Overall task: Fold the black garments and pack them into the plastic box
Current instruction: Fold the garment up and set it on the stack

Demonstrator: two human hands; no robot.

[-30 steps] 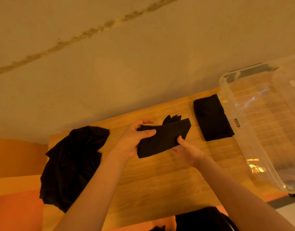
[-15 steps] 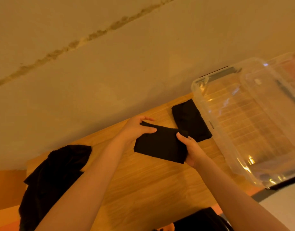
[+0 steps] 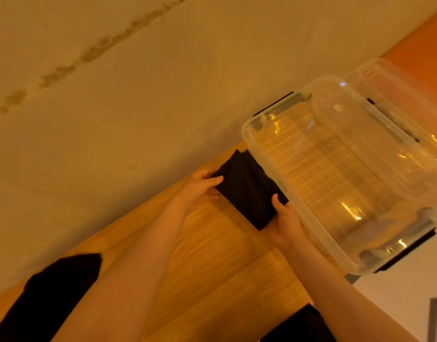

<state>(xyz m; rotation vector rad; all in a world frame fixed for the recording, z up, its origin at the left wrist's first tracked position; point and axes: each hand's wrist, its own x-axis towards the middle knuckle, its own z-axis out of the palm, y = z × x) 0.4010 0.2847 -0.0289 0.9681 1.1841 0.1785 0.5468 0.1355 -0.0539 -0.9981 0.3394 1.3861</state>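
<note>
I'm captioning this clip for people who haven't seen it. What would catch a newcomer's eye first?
Two hands, the left hand and right hand, grip a folded black garment mid-frame on the wooden table, right beside the box. The big clear plastic box fills the right side. A loose black heap lies bottom left.

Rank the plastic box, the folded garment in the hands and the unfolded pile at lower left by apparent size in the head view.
1. Plastic box, clearly largest.
2. Unfolded pile, though the frame edge cuts it off and it lies nearer the camera, so unsure.
3. Folded garment, held by the left hand and right hand, looks smallest.
</note>
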